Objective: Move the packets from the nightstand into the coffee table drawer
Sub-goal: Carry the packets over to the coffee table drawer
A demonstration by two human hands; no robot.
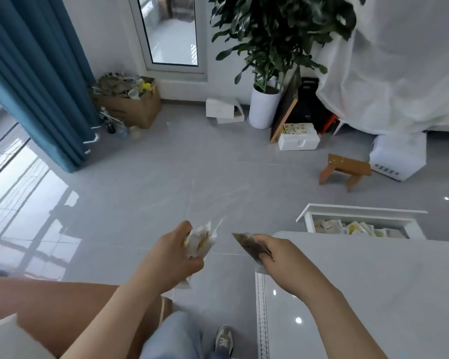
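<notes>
Saw teal curtain (pixel 36 73), pale grey floor (pixel 166 177); bunched packets (pixel 200 240) were white with yellow, single packet (pixel 246 244) looked brown; drawer (pixel 360 209) was white, stool (pixel 345 168) tan.

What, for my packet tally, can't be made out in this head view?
Head view, white-and-yellow packets in the left hand: fingers and motion blur hide the count.
The brownish packet in the right hand: blurred, part under fingers, print unreadable.
The loose packets in the open drawer: too small to count; the coffee table top hides the near part.
The nightstand: outside the frame.
</notes>
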